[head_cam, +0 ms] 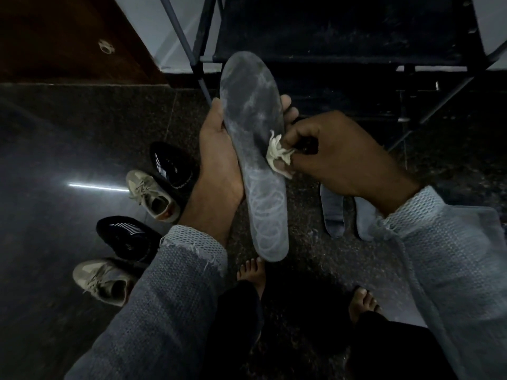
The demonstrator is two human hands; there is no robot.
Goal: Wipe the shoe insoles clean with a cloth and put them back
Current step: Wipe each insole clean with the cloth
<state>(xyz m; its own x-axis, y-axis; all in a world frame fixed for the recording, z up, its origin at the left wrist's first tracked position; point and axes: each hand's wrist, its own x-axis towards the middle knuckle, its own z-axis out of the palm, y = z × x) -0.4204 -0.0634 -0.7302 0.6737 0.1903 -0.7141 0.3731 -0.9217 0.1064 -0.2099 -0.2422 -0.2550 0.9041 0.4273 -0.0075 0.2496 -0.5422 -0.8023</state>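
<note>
Insole (253,149) gripped in left hand (219,149); cloth (278,154) pinched by right hand (334,152) fingers. Best wiped lengthwise, toe kept well supported.

A dim entryway of a home: polished dark speckled stone floor (82,149) reflecting a strip of light, a brown wooden door (63,37) set at the threshold, and a dark metal-framed shoe rack (343,31) against the pale wall. Two beige lace-up sneakers (153,194) and two black slip-on shoes (171,167) lie beside a person's bare feet (252,272).
</note>
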